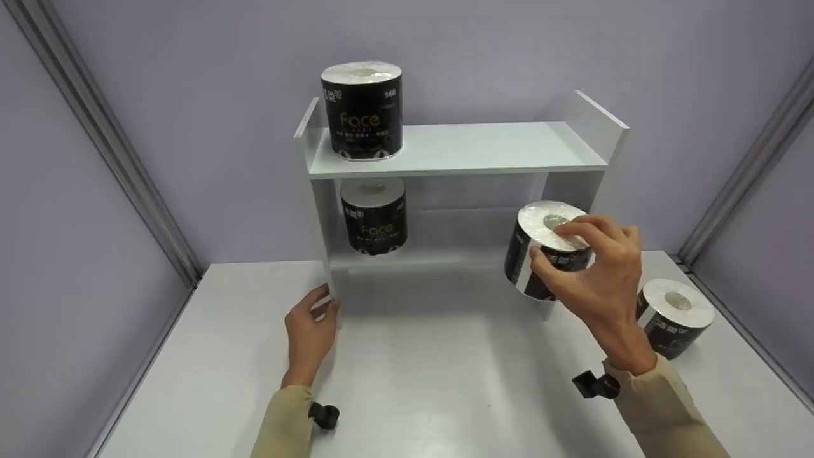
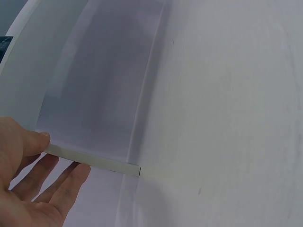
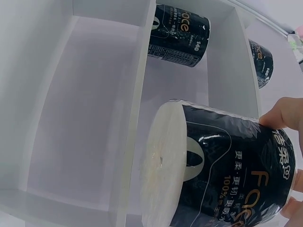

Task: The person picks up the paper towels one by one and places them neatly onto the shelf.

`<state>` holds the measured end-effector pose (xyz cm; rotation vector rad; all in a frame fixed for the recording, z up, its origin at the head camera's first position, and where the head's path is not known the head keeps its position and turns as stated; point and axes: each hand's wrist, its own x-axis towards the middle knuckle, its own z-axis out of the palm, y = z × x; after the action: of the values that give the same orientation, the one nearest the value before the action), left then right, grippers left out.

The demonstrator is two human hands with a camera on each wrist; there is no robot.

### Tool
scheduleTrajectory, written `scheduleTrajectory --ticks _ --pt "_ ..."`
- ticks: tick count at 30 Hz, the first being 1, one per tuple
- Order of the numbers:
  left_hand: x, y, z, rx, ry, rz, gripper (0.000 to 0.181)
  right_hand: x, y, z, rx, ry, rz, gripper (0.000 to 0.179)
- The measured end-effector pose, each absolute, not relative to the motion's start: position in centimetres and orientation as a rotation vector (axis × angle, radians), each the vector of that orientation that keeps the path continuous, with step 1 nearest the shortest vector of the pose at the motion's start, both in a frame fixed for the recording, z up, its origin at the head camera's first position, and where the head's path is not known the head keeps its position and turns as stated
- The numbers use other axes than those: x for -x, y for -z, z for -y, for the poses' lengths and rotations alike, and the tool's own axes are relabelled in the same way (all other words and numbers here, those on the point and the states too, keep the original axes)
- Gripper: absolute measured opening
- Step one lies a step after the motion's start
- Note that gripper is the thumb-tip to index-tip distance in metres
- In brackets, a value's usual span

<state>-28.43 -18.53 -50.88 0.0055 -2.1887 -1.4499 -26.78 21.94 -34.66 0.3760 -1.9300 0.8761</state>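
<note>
Right hand [image 1: 601, 267]: partly closed, fingers and thumb curled about the upper part of the held roll [image 3: 218, 161]. Held roll: paper cylinder, glossy black film with gold and white lettering, flat white ends, hollow core; raised before the shelf's right part, near the middle board's height. Long axis close to upright, slightly tilted; one end, core hole showing, faces up. Left hand [image 1: 311, 334]: thumb and fingers pinching the front edge of the shelf's left side panel, low down. Shelf [image 1: 483, 146]: smooth white boards, straight-edged, two levels between side panels. Contents: upper roll [image 1: 362, 121], upright at the shelf's top left; lower roll [image 1: 375, 222], upright on the middle board, left. Spare roll [image 1: 677, 315]: same black wrapping, right of the shelf. Table [image 1: 413, 394]: white, faintly glossy, beneath the shelf.
</note>
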Motion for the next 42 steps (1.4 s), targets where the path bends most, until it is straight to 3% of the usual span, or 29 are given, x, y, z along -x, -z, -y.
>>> scheduleTrajectory --ticks 42 --pt "28.5 50.8 18.3 -0.034 1.466 2.188 0.036 28.1 34.1 -20.6 -0.367 -0.892 1.952 0.034"
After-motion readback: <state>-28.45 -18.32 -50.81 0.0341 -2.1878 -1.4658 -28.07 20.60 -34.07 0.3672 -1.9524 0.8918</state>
